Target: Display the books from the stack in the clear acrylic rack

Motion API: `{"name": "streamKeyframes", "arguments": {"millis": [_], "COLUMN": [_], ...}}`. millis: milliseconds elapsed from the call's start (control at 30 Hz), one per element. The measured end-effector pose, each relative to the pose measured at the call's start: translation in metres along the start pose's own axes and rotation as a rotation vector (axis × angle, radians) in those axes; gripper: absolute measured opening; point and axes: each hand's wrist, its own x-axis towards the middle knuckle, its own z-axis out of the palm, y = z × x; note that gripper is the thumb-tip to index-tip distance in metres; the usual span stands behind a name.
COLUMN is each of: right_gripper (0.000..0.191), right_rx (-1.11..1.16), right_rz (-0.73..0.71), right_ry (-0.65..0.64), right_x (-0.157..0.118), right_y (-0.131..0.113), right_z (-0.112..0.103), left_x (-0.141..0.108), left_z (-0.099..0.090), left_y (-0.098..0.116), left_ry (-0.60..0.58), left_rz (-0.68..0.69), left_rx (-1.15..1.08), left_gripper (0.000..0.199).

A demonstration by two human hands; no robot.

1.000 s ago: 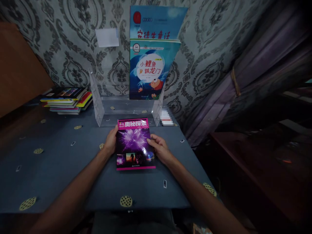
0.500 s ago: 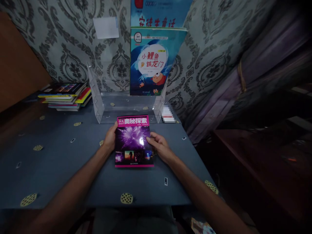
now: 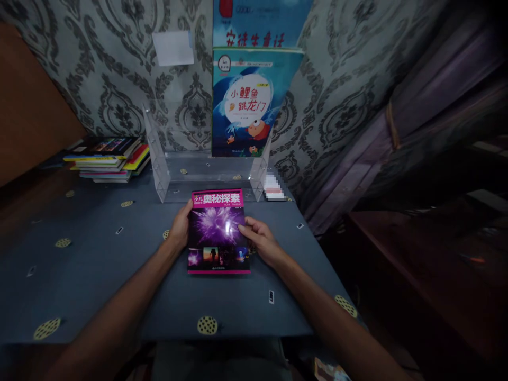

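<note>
A book (image 3: 216, 230) with a purple, black and pink cover faces up between my hands, over the table's middle. My left hand (image 3: 181, 225) is closed on its left edge, fingers mostly hidden. At the right edge my right hand (image 3: 260, 235) pinches it, thumb lying on the cover. Just beyond the book stands a clear acrylic rack (image 3: 156, 159). Two blue books rest upright at its right side: one with a fish drawing (image 3: 242, 129) in front, another (image 3: 257, 18) behind and higher.
A stack of books (image 3: 107, 159) lies at the back left of the patterned blue tablecloth (image 3: 130, 275). White paper (image 3: 173, 48) is on the wall. A small white item (image 3: 274, 188), partly blurred out, sits right of the rack. A tied curtain (image 3: 381, 137) hangs at right.
The whole view has shifted very slightly downward in the picture. Both hands keep the same hold on the book.
</note>
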Motion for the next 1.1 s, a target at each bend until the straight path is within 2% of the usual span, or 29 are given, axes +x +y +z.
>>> {"name": "streamKeyframes", "arguments": {"millis": [133, 300, 400, 633, 733, 1100], "right_gripper": [0.040, 0.041, 0.041, 0.040, 0.038, 0.042], "right_rx": [0.050, 0.061, 0.052, 0.057, 0.053, 0.025], "right_rz": [0.026, 0.033, 0.034, 0.041, 0.030, 0.073], "right_ry": [-0.030, -0.037, -0.037, -0.038, -0.036, -0.061], "right_x": [0.000, 0.000, 0.000, 0.000, 0.000, -0.003], "right_y": [-0.001, -0.002, -0.001, -0.002, -0.003, -0.008], "right_z": [-0.001, -0.002, -0.002, -0.001, -0.001, 0.001], "left_x": [0.001, 0.004, 0.006, 0.006, 0.004, -0.010], "left_z": [-0.001, -0.004, -0.005, -0.003, -0.001, 0.009], "left_y": [-0.002, -0.005, -0.006, -0.004, -0.003, 0.009], "left_ry": [0.024, 0.072, 0.083, 0.108, 0.115, -0.040], "left_rz": [-0.003, 0.175, 0.207, 0.132, 0.046, -0.174], "left_rx": [0.082, 0.211, 0.222, 0.167, 0.107, -0.029], "left_gripper": [0.041, 0.045, 0.045, 0.043, 0.039, 0.054]}}
